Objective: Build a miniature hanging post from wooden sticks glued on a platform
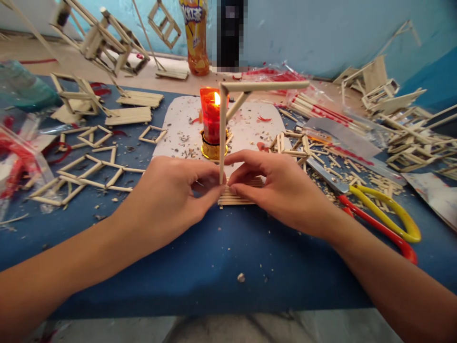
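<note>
Both hands pinch one upright stick post.
Left hand (pixel 171 195) and right hand (pixel 282 188) meet narrowly at the post (pixel 222 138), seemingly seated on the slat base (pixel 237 197), near the tabletop's (pixel 214 267) front edge.

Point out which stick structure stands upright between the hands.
The gallows-shaped frame, pinched at its foot by both hands' fingers; the other frames lie flat.

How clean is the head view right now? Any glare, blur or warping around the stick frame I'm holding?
Head view: the stick frame and both hands, left hand and right hand, are sharp; the candle flame blows out to a small white spot; a pixelated block hides something at the back; edges bow with wide-angle distortion; light is soft, shadows faint.
</note>
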`<state>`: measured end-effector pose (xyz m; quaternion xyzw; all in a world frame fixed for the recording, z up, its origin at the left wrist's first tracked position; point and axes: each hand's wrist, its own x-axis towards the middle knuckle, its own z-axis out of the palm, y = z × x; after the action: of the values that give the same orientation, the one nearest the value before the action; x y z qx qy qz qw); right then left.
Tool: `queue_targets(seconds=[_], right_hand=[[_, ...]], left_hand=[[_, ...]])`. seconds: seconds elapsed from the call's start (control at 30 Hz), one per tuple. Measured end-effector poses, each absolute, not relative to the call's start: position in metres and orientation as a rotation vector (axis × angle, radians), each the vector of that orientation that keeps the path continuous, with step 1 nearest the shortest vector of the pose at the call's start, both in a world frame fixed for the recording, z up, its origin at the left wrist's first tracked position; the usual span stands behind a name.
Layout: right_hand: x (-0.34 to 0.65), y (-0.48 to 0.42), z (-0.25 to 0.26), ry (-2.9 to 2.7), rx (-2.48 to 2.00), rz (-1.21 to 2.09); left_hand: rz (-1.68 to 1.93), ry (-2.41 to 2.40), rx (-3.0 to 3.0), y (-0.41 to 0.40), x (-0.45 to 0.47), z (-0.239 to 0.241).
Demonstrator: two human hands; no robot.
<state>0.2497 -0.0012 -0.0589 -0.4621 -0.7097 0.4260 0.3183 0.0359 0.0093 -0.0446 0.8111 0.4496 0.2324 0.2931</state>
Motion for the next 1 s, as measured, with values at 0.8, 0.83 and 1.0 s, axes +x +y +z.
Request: queue_targets(seconds=[0.8, 0.83, 1.0], right_hand=[[0.2497, 0.0017, -0.0601, -1.788, -1.207, 1.251], [0.2498, 0.0021, -0.0608, -1.777, -1.197, 1.265], [0.2504, 0.0034, -0.0652, -1.704, -1.158, 1.333]], left_hand=[[0.551, 1.146, 2.037, 0.0161, 0.0314, -0.0415], [0.545, 1.137, 2.040, 0.0162, 0.0309, -0.0417], [0.519, 1.097, 2.063, 0.0167, 0.0253, -0.0444]])
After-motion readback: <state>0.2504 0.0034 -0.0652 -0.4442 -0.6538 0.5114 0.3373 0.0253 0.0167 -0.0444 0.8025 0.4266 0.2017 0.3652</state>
